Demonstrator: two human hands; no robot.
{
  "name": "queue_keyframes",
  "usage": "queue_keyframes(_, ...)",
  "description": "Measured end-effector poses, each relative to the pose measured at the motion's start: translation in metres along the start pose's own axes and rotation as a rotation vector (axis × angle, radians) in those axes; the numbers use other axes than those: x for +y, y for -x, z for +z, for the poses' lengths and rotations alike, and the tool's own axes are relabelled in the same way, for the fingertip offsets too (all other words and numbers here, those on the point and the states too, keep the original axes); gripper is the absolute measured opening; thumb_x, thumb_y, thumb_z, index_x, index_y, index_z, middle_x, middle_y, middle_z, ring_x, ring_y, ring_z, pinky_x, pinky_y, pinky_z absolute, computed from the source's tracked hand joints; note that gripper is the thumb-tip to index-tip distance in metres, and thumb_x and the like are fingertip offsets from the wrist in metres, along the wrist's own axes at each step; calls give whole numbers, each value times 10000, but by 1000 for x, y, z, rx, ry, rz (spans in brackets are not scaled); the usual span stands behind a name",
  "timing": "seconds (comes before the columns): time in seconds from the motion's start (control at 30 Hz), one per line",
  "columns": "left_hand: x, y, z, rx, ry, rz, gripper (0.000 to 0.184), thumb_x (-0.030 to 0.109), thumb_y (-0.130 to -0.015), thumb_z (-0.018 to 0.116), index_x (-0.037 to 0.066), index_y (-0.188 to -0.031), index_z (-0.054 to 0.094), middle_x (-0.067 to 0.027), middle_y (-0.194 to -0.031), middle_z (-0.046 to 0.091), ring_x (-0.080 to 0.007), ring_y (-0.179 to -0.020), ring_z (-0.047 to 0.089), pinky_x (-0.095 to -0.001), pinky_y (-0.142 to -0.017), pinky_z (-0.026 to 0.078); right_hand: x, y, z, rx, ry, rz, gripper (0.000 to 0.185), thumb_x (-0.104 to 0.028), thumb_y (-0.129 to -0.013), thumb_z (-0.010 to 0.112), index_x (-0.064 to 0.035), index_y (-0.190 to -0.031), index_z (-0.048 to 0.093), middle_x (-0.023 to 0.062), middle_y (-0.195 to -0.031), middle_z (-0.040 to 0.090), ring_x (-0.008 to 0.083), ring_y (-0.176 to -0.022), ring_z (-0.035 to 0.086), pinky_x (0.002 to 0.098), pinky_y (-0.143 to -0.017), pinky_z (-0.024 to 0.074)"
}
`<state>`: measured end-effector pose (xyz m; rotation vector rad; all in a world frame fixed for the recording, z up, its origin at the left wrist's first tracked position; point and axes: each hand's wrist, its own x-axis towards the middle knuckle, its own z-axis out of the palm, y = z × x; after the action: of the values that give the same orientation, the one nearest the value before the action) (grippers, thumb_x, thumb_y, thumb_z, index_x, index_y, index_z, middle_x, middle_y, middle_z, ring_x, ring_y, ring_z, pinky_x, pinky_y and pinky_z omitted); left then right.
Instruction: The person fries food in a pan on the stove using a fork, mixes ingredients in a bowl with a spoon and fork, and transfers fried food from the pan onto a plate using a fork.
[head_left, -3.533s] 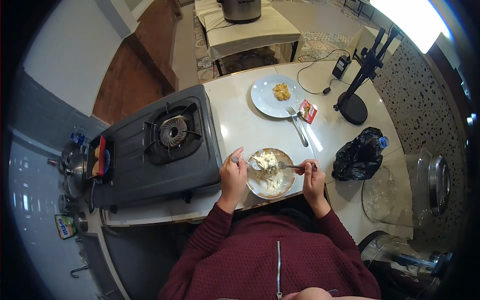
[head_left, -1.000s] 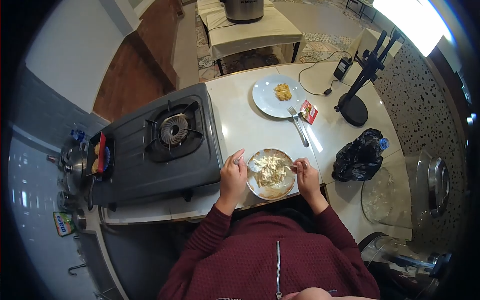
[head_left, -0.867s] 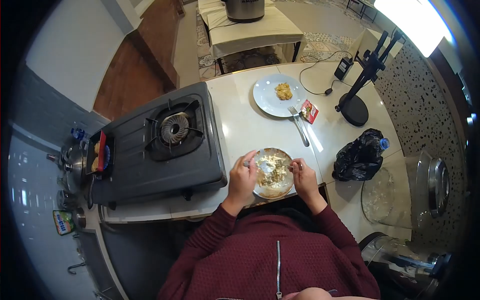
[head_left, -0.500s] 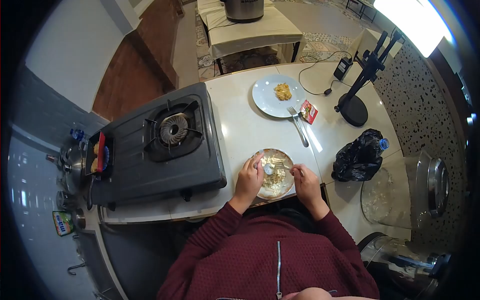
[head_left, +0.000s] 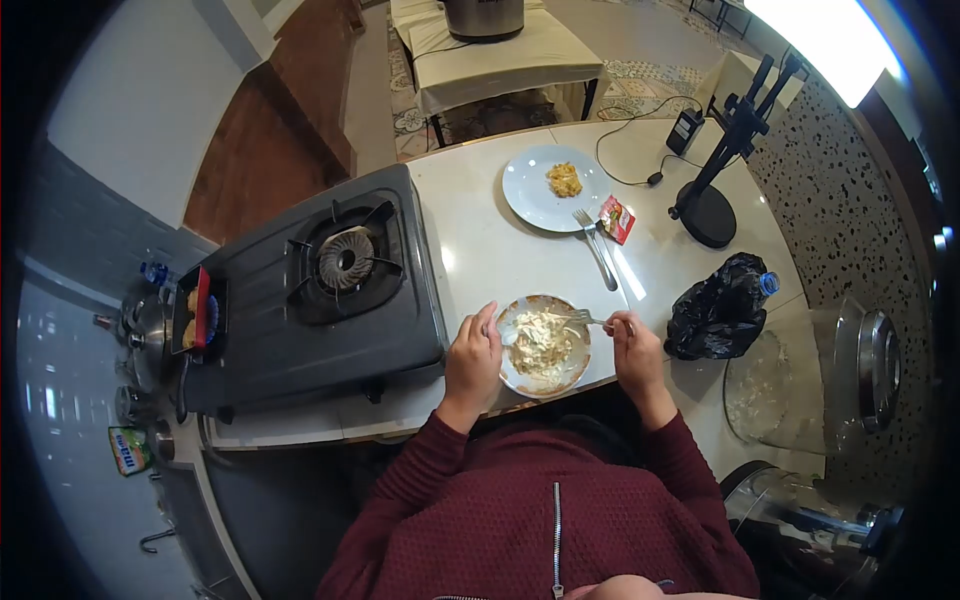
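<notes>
A bowl [head_left: 510, 378] with a brown-patterned rim stands at the counter's front edge, holding a pale, crumbly mixture [head_left: 543, 342]. My right hand [head_left: 637, 356] is closed around a fork [head_left: 588, 319], its tines over the bowl's right side. At the left rim, my left hand [head_left: 472, 360] is closed on a spoon [head_left: 509, 337], most of which is hidden by the fingers. Beyond the bowl lies a pale plate [head_left: 525, 195] bearing a small yellowish portion of food [head_left: 564, 180]. Another fork [head_left: 597, 250] leans on that plate's edge near a red sachet [head_left: 616, 219].
To the left is a black gas stove [head_left: 270, 300]; a red-sided pan [head_left: 203, 310] with food sits by a blue flame. A bagged bottle [head_left: 718, 308], a black stand [head_left: 708, 215] and a clear container [head_left: 760, 385] occupy the right.
My hands have moved apart: the left slid leftward with the spoon toward the rim, and the right drew the fork rightward and up from the mixture.
</notes>
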<state>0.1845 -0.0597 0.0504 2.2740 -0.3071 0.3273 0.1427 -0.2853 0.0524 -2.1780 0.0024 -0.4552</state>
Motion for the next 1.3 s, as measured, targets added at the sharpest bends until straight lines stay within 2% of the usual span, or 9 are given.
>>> queue_keyframes(0.2,-32,9,28,-18,-89,63,225,66,-869,451,-2,-1052,564,-171,-829,595,-295,-735,620,-351,-633,493,9,13,11,-151,41,122,136,-126,-919,442,-12,-873,501,151,-698,612,301,-674,633,360,-586,488)
queue_keyframes(0.3,-38,15,36,-157,156,-188,206,45,-831,481,-17,-1011,559,-218,-850,607,-362,-763,596,-420,-671,480,14,24,22,-155,-86,207,174,-148,-935,417,-6,-870,495,150,-683,620,272,-662,654,343,-567,501)
queue_keyframes(0.6,-21,10,17,-134,275,-276,209,53,-841,477,-22,-1001,589,-219,-821,617,-331,-730,614,-386,-666,484,-2,18,7,-80,-211,206,231,-157,-955,381,12,-863,509,105,-673,612,189,-641,647,281,-592,518)
queue_keyframes(0.67,-26,6,18,-69,206,-152,224,53,-869,454,-33,-1036,576,-158,-759,618,-214,-626,626,-307,-568,499,-11,13,6,-44,-212,148,230,-146,-957,390,12,-842,511,81,-656,611,134,-588,612,245,-580,499)
queue_keyframes(0.7,-27,3,19,-35,172,-89,232,53,-882,443,-39,-1053,570,-128,-728,619,-155,-574,632,-267,-520,507,-13,11,6,-55,-207,135,218,-138,-953,395,15,-854,514,98,-684,611,164,-628,627,262,-596,505)
queue_keyframes(0.77,-25,-1,17,2,173,-70,228,56,-884,449,-36,-1054,570,-138,-765,621,-157,-577,632,-271,-523,507,-16,8,7,-80,-198,110,196,-122,-945,404,21,-878,520,131,-740,611,222,-708,659,296,-627,516)
queue_keyframes(1.07,-17,-10,11,112,98,16,220,64,-881,455,-23,-1044,576,-184,-838,613,-214,-579,623,-313,-563,502,-17,5,18,36,-87,-155,97,-58,-905,463,9,-880,529,136,-774,596,262,-678,603,317,-630,487)
queue_keyframes(1.2,-17,-12,13,141,42,76,220,62,-870,465,-17,-1040,580,-197,-838,608,-250,-617,619,-340,-597,491,-16,12,25,4,-221,-36,108,-70,-914,452,16,-900,516,130,-775,598,252,-718,623,312,-649,498)
queue_keyframes(1.3,-15,-9,17,53,101,-43,217,66,-868,471,-13,-1037,582,-203,-836,603,-284,-660,614,-367,-625,483,-7,15,38,-96,-208,1,164,-119,-944,421,24,-936,501,113,-775,612,209,-774,657,287,-672,516)
